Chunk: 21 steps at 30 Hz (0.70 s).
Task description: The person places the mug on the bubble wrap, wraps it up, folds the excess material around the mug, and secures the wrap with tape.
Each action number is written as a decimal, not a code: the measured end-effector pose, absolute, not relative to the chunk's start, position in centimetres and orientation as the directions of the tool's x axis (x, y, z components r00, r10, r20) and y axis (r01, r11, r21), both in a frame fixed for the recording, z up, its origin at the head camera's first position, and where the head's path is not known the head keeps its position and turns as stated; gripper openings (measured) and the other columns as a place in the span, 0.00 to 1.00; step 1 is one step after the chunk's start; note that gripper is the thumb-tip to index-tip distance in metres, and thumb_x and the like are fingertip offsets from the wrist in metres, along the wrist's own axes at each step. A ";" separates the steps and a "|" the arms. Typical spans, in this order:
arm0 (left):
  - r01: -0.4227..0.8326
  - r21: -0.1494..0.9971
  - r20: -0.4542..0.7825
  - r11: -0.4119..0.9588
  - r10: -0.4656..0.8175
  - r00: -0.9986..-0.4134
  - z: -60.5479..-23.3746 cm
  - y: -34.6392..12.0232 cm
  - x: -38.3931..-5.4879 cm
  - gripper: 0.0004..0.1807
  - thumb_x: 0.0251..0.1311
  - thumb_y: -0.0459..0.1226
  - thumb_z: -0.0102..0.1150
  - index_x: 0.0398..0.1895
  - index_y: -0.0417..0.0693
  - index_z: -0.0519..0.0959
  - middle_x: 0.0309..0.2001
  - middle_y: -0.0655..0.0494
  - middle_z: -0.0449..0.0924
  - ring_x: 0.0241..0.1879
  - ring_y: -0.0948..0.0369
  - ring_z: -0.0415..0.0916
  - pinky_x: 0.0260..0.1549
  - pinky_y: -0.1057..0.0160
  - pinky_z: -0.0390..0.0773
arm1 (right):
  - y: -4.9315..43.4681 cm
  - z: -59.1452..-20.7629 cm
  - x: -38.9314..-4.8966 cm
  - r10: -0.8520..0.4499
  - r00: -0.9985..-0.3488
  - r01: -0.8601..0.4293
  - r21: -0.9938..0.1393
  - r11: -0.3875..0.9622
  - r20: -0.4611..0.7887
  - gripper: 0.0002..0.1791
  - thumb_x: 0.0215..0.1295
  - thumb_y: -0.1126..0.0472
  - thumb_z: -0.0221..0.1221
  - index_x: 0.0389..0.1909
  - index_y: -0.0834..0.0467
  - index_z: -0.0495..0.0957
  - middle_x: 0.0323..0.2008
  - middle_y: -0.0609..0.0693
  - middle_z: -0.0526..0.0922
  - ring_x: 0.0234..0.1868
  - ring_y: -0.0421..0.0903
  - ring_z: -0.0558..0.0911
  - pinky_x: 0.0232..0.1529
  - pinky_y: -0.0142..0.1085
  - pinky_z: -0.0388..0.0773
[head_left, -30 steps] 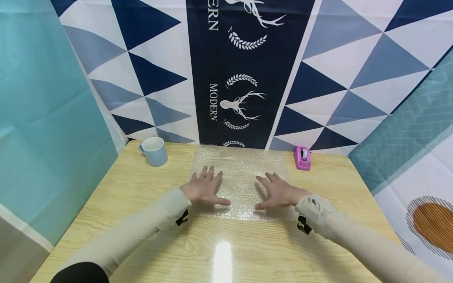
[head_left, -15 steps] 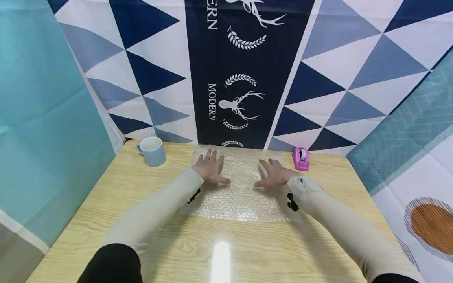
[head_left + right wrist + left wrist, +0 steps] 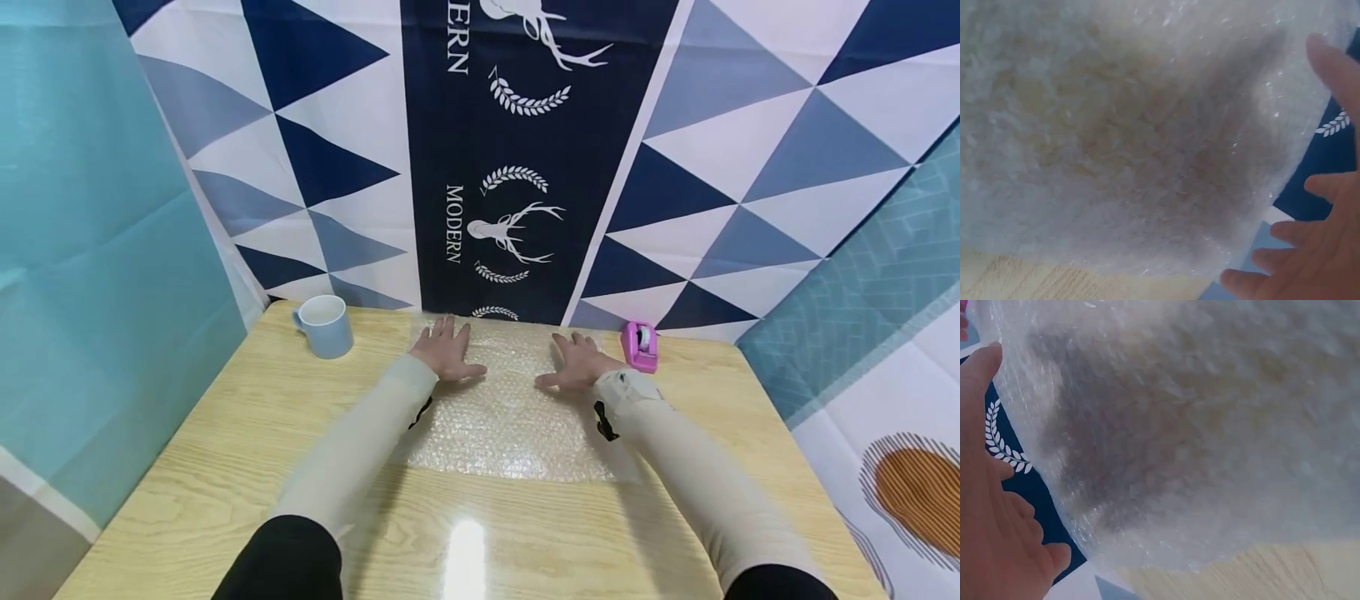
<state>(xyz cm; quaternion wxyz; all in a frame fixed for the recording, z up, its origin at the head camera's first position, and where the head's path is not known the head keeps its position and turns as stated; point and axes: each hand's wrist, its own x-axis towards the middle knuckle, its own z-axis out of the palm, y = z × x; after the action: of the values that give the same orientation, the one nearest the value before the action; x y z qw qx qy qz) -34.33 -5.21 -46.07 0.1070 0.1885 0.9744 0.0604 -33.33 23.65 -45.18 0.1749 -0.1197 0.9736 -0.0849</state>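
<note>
A clear sheet of bubble wrap (image 3: 510,425) lies flat on the wooden table. Over its far left part is my left hand (image 3: 447,350), palm down with fingers spread. My right hand (image 3: 577,364) mirrors it over the far right part, thumb pointing inward. Neither hand grips anything. In the left wrist view the bubble wrap (image 3: 1166,456) stretches past the left hand (image 3: 997,519); in the right wrist view the right hand (image 3: 1322,231) is at the right edge. Whether the fingertips touch the sheet, I cannot tell.
A light blue mug (image 3: 327,331) stands at the table's far left corner. To the right of the sheet, near the back edge, sits a pink tape dispenser (image 3: 640,347). A patterned cloth (image 3: 495,150) hangs directly behind the table (image 3: 375,533).
Both hands have moved away from me, from the middle of the bubble wrap to its far part, and slightly closer together. The sheet, mug and tape dispenser stay in place.
</note>
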 end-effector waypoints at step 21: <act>0.282 0.211 -0.209 0.936 0.325 -0.922 -46.7 -4.6 -33.5 0.52 0.65 0.67 0.52 0.83 0.49 0.51 0.83 0.36 0.40 0.82 0.39 0.42 0.76 0.37 0.54 | 24.3 -47.6 -34.3 -0.264 -0.918 -0.197 -0.236 0.952 -0.298 0.59 0.63 0.26 0.55 0.82 0.59 0.47 0.79 0.74 0.43 0.78 0.79 0.43 0.70 0.78 0.45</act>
<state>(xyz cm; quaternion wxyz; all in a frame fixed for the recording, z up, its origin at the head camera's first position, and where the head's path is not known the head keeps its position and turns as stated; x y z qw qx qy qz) -33.51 -4.56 -46.65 0.1211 0.1555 0.9763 0.0889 -34.25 24.29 -47.58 0.1651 -0.1183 0.9740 -0.1009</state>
